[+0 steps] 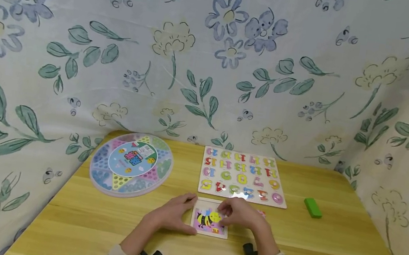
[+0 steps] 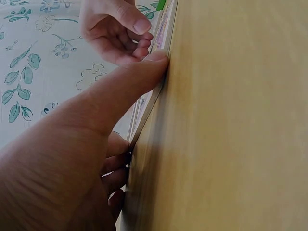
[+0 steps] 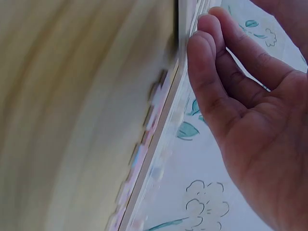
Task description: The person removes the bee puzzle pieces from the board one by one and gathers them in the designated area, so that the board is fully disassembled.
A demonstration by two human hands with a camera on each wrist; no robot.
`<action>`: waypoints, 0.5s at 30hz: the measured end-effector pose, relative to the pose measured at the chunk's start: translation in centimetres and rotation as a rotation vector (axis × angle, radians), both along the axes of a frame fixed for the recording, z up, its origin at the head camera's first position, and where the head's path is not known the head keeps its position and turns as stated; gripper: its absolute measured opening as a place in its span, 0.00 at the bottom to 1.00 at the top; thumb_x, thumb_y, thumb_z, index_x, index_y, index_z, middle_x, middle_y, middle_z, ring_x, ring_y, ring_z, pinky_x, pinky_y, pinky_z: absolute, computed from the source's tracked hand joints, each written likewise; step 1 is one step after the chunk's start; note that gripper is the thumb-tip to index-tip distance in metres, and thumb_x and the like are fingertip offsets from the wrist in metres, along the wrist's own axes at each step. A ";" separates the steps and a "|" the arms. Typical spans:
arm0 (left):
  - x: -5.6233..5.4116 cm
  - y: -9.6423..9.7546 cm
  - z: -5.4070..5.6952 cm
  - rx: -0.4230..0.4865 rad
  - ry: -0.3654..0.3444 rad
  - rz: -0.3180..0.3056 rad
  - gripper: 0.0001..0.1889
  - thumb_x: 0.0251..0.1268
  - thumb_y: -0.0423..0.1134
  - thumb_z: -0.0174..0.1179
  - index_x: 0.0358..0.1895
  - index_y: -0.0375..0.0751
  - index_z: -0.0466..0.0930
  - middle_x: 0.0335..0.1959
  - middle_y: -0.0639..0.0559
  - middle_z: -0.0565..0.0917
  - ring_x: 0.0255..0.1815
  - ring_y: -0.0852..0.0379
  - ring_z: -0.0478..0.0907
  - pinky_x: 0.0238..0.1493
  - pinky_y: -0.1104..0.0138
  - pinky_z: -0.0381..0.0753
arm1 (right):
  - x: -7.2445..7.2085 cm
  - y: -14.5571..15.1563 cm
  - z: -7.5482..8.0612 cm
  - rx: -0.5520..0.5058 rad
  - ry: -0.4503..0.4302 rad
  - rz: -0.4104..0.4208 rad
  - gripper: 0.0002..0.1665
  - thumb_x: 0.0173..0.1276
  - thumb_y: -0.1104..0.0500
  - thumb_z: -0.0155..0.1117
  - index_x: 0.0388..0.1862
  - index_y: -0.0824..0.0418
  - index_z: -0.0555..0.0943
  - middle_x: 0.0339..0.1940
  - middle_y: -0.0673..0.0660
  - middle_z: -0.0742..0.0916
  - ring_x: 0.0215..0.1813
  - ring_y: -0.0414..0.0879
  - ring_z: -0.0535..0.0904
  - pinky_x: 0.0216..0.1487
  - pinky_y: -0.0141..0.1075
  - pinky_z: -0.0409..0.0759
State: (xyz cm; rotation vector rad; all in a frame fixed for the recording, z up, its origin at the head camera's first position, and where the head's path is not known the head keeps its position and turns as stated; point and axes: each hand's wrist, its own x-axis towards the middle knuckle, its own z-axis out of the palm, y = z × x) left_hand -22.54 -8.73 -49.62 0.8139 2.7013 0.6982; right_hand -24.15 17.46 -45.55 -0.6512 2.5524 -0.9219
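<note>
Bee puzzle [image 1: 205,220] lies flat on surface [image 1: 96,225], no clear long axis. Left hand [image 1: 173,214] grips its left side, thumb and fingers spread. Right hand [image 1: 242,214] over its right half, bulk lying left of these fingers; bunched, cannot tell whether pinching anything.

I noticed the head view looked forward and down from above the left hand [image 1: 172,214] and right hand [image 1: 242,215], far enough back to include the table [image 1: 328,249] around them and the cloth [image 1: 146,10] beyond. The left wrist view, close in, faced along the thumb [image 2: 115,91], sharing both hands and the puzzle [image 1: 204,220] with the head view. The right wrist view, equally near, faced its fingers [image 3: 202,72] from the palm side.
</note>
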 end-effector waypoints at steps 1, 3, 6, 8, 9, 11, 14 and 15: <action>0.0 0.0 0.0 -0.003 0.005 0.000 0.56 0.49 0.69 0.65 0.77 0.41 0.54 0.78 0.47 0.56 0.78 0.46 0.55 0.75 0.52 0.60 | 0.0 -0.3 0.0 -0.001 0.005 0.006 0.16 0.51 0.61 0.78 0.38 0.62 0.84 0.31 0.52 0.84 0.34 0.41 0.75 0.35 0.29 0.75; 0.0 0.0 -0.1 -0.008 0.014 -0.001 0.56 0.49 0.70 0.65 0.77 0.41 0.54 0.78 0.47 0.56 0.78 0.46 0.55 0.75 0.52 0.60 | 0.0 -0.8 -0.1 0.005 0.020 0.018 0.16 0.50 0.60 0.79 0.37 0.61 0.84 0.31 0.51 0.84 0.34 0.41 0.75 0.35 0.29 0.75; -0.1 0.0 -0.3 -0.011 0.021 -0.006 0.56 0.49 0.70 0.65 0.77 0.41 0.54 0.78 0.47 0.56 0.77 0.46 0.56 0.75 0.52 0.61 | 0.1 -1.7 -0.1 0.001 0.024 0.031 0.16 0.50 0.61 0.79 0.37 0.61 0.84 0.31 0.52 0.84 0.34 0.42 0.76 0.35 0.30 0.75; -0.1 0.0 -0.3 -0.008 0.022 -0.010 0.56 0.49 0.70 0.65 0.76 0.40 0.54 0.78 0.47 0.56 0.77 0.46 0.56 0.75 0.52 0.61 | 0.1 -2.3 -0.2 0.002 0.022 0.038 0.16 0.50 0.61 0.78 0.38 0.61 0.84 0.32 0.52 0.85 0.35 0.43 0.76 0.35 0.30 0.75; -0.2 0.0 -0.3 -0.007 0.024 -0.012 0.56 0.49 0.70 0.65 0.76 0.40 0.54 0.78 0.47 0.56 0.77 0.46 0.56 0.75 0.52 0.61 | 0.1 -2.6 -0.2 0.002 0.021 0.041 0.16 0.51 0.61 0.78 0.38 0.61 0.84 0.32 0.52 0.85 0.35 0.43 0.76 0.36 0.30 0.75; -0.2 0.0 -0.3 -0.006 0.027 -0.014 0.56 0.49 0.70 0.65 0.76 0.40 0.54 0.78 0.47 0.57 0.77 0.46 0.56 0.75 0.52 0.61 | 0.1 -3.1 -0.3 0.002 0.019 0.043 0.16 0.51 0.62 0.77 0.39 0.61 0.84 0.32 0.52 0.85 0.36 0.43 0.77 0.36 0.30 0.75; -0.3 0.0 -0.4 -0.008 0.032 -0.019 0.56 0.50 0.70 0.65 0.77 0.40 0.54 0.78 0.47 0.57 0.77 0.46 0.56 0.75 0.52 0.61 | 0.0 -3.7 -0.3 -0.001 0.024 0.047 0.16 0.51 0.62 0.77 0.39 0.61 0.84 0.32 0.52 0.85 0.35 0.42 0.77 0.36 0.29 0.76; -0.3 0.0 -0.4 -0.010 0.033 -0.021 0.56 0.50 0.70 0.65 0.77 0.40 0.54 0.78 0.47 0.57 0.77 0.46 0.56 0.75 0.52 0.61 | -0.1 -3.9 -0.3 -0.001 0.028 0.051 0.15 0.52 0.62 0.77 0.39 0.62 0.84 0.32 0.52 0.84 0.35 0.42 0.76 0.36 0.29 0.76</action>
